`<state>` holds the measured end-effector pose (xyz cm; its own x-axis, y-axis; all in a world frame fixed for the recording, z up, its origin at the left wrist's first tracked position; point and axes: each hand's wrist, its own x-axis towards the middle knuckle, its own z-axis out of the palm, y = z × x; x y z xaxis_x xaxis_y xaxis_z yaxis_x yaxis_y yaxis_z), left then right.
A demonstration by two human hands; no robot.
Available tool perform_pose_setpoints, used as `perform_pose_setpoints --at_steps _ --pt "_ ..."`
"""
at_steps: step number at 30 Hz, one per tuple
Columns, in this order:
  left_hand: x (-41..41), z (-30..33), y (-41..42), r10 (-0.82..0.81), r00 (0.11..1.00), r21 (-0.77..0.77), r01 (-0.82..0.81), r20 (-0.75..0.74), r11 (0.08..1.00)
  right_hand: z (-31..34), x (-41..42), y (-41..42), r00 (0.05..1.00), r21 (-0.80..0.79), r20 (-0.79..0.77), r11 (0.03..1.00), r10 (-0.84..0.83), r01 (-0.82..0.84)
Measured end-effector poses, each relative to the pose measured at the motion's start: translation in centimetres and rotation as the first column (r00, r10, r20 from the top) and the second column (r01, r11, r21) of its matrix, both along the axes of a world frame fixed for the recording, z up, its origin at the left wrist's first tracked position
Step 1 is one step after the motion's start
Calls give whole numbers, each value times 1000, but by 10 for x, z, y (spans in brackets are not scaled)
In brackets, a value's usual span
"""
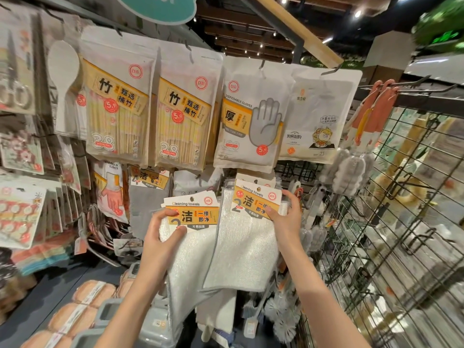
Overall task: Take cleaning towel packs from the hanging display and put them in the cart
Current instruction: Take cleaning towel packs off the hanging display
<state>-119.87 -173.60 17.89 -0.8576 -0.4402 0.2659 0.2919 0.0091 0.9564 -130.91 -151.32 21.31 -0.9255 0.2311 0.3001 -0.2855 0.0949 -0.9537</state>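
Observation:
Two white cleaning towel packs with yellow "Cleaning towels" header cards hang in front of the display. My left hand [163,234] grips the left pack [193,252] at its card, thumb on the front. My right hand [286,217] pinches the right pack [246,247] at the card's right edge, thumb across the label. The right pack overlaps the left one. More grey towel packs [147,197] hang behind on the lower row. No cart is plainly in view.
Above hang bamboo chopstick packs [118,106], a disposable gloves pack [251,121] and another white pack [319,119]. A black wire grid rack [391,234] with brushes stands to the right. Sponges [82,310] and grey containers lie on the shelf below.

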Motion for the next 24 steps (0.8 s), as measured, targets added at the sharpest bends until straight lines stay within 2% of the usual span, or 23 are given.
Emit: perform_pose_setpoints --at_steps 11,17,24 --pt "-5 -9 -8 52 998 -8 -52 37 999 -13 -31 -5 998 83 32 995 -55 52" --pt "-6 -4 -12 82 996 -3 -82 23 997 -16 -54 -11 997 229 21 971 -78 71" --pt "-10 0 -15 63 997 52 -65 41 997 -11 -72 -15 994 322 80 946 -71 42"
